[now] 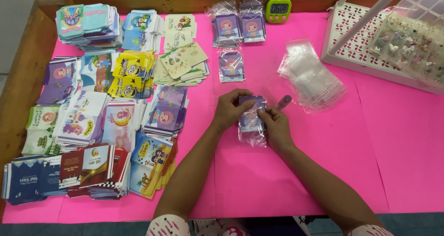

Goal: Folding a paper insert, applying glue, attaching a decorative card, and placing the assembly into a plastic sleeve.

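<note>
Both hands meet over the pink worktop [296,180], pinching a small stack of purple cards [251,114] half inside a clear plastic sleeve [253,136]. The left hand [230,109] grips the stack's upper left edge; the right hand [276,124] pinches its right side (fingers curled). Loose clear bags [312,76] lie just beside, card piles [115,111] to the left

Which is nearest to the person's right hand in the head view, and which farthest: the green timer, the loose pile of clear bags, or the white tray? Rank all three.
Measured from the right hand:
1. Pile of clear bags, just up and to the right on the pink table cover.
2. Green timer, straight ahead at the table's far edge.
3. White tray, far right corner.
</note>
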